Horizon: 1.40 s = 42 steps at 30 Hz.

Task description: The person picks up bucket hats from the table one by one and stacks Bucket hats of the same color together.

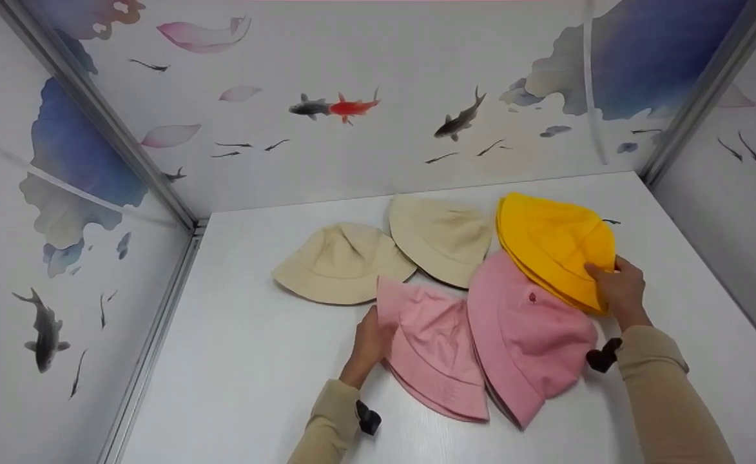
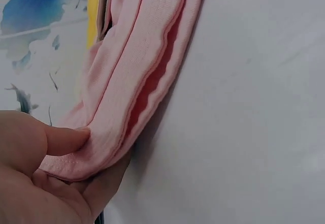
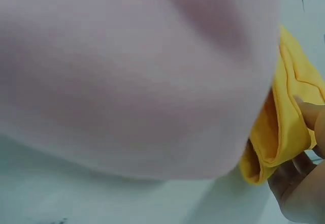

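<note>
My left hand (image 1: 372,336) pinches the brim of a light pink bucket hat (image 1: 439,351); in the left wrist view the thumb (image 2: 68,140) lies on top of the brim and the fingers are beneath it. At the right, my right hand (image 1: 621,287) grips the edge of a yellow bucket hat (image 1: 558,241), thumb on the upper side. Between them lies a darker pink bucket hat (image 1: 532,335) with a small red mark, overlapped by the yellow one. Its blurred pink cloth (image 3: 127,82) fills much of the right wrist view.
Two cream bucket hats, one at the left (image 1: 345,264) and one at the back middle (image 1: 442,238), lie behind the pink ones. The white table (image 1: 236,374) is enclosed by printed panels (image 1: 378,154) at the back and both sides. A dark wrist camera (image 1: 368,417) sits at each cuff.
</note>
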Each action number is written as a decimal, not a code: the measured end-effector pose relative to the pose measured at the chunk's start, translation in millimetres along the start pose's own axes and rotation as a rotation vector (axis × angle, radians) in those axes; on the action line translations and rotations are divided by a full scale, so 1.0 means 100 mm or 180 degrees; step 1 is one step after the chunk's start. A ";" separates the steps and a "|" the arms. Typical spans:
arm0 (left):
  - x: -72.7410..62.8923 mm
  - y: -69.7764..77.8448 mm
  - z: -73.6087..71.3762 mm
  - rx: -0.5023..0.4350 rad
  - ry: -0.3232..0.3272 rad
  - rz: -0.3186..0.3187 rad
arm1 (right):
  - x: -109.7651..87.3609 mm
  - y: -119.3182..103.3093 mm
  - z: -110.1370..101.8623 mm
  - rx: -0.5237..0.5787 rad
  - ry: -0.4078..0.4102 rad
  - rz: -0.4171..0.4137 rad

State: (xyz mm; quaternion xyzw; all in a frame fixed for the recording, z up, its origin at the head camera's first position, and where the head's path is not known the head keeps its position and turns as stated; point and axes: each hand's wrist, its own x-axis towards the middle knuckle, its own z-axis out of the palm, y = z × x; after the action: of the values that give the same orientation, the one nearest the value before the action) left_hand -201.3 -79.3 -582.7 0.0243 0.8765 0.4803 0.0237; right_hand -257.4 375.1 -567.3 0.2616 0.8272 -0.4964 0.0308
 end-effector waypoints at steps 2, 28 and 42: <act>0.00 0.00 -0.03 -0.0082 -0.0105 -0.0191 | 0.00 0.03 0.00 0.0053 0.0002 0.0013; -0.18 -0.09 -0.32 -0.1397 -0.0050 -0.0945 | -0.39 -0.22 0.11 0.0430 0.0395 0.0243; -0.26 -0.09 -0.50 -0.2081 0.0011 -0.1152 | -0.71 -0.29 0.23 0.0516 0.0310 -0.0021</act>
State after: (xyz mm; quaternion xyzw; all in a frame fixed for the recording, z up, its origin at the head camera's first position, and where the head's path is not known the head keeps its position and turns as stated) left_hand -178.9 -127.3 -562.9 -0.1406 0.6669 0.7229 0.1133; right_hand -214.7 316.7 -533.4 0.2843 0.7857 -0.5485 -0.0324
